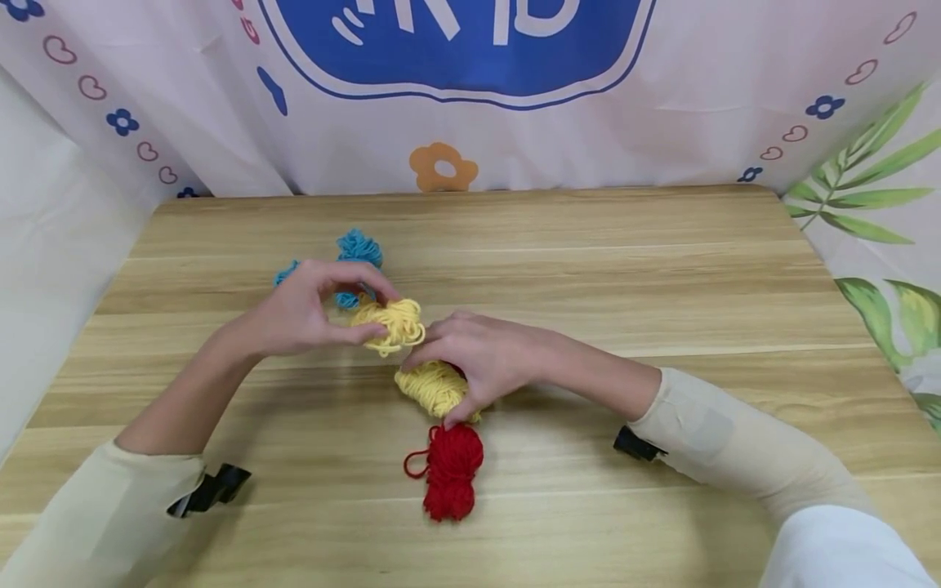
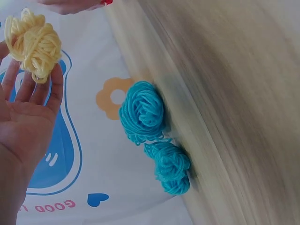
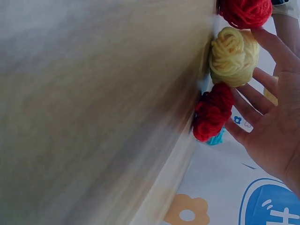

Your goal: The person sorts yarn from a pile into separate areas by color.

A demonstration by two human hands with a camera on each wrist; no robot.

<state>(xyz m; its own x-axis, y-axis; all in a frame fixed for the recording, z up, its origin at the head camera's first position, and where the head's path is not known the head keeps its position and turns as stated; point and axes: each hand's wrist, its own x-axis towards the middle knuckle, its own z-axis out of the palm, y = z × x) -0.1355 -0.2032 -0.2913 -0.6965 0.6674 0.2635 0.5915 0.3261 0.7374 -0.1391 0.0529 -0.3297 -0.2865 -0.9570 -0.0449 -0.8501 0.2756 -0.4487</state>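
My left hand [image 1: 301, 314] pinches a yellow yarn bundle [image 1: 397, 322] between thumb and fingers, raised above the table. My right hand [image 1: 488, 359] reaches over a second yellow yarn bundle [image 1: 434, 388] lying on the table. Its fingers look fairly straight and spread around that bundle in the right wrist view, the thumb at the side near a red yarn bundle [image 1: 452, 474]. Another red bundle [image 3: 213, 112] lies beside the yellow one [image 3: 234, 56], close to the fingertips; the right hand hides it in the head view.
Blue yarn bundles [image 1: 360, 247] lie behind the left hand, which partly covers them. A wooden table [image 1: 625, 269] carries everything, with a printed white cloth [image 1: 551, 147] hanging along its far edge. A loose red loop sticks out left of the near red bundle.
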